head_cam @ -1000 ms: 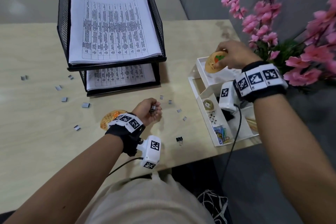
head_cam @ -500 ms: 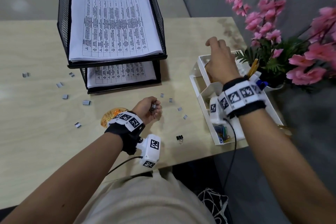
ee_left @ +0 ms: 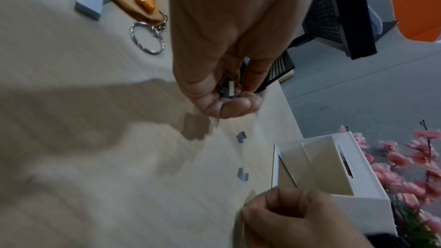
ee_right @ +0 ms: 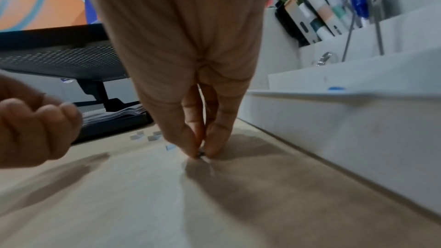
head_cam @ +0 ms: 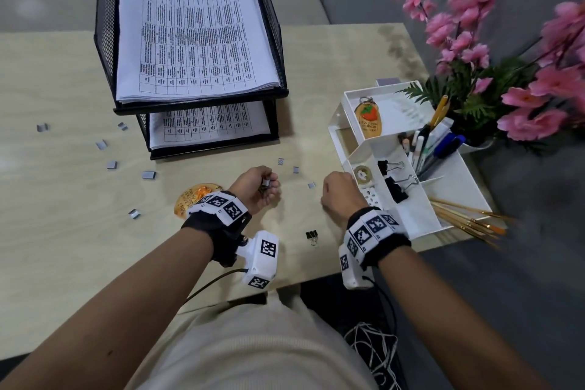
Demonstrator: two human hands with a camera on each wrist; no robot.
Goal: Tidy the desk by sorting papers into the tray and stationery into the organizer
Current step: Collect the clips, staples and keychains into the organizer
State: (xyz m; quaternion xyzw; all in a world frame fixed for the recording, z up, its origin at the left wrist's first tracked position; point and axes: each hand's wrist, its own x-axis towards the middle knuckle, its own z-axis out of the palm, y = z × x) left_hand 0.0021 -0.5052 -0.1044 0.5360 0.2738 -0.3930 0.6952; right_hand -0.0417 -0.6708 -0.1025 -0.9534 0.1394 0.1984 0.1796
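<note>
My left hand (head_cam: 267, 184) hovers just over the desk and grips several small grey staple strips (ee_left: 230, 87). My right hand (ee_right: 200, 153) is down on the desk beside the white organizer (head_cam: 421, 209), its thumb and forefinger pinching one staple strip against the wood. More strips (head_cam: 296, 169) lie between the hands and others (head_cam: 148, 175) are scattered to the left. A strawberry keychain (head_cam: 368, 119) lies in the organizer's back compartment. An orange keychain (head_cam: 190, 199) sits on the desk, half hidden by my left wrist. The black mesh tray (head_cam: 106, 25) holds stacked papers (head_cam: 196, 35).
A small black binder clip (head_cam: 311, 236) lies near the desk's front edge between my wrists. Pens (head_cam: 443, 146) and binder clips fill the organizer, and paintbrushes (head_cam: 468, 218) stick out past its right side. Pink flowers (head_cam: 474, 41) stand behind it.
My right hand left the strawberry keychain in the organizer's back compartment and came down to the desk onto a staple strip. My left hand stayed put with its strips.
</note>
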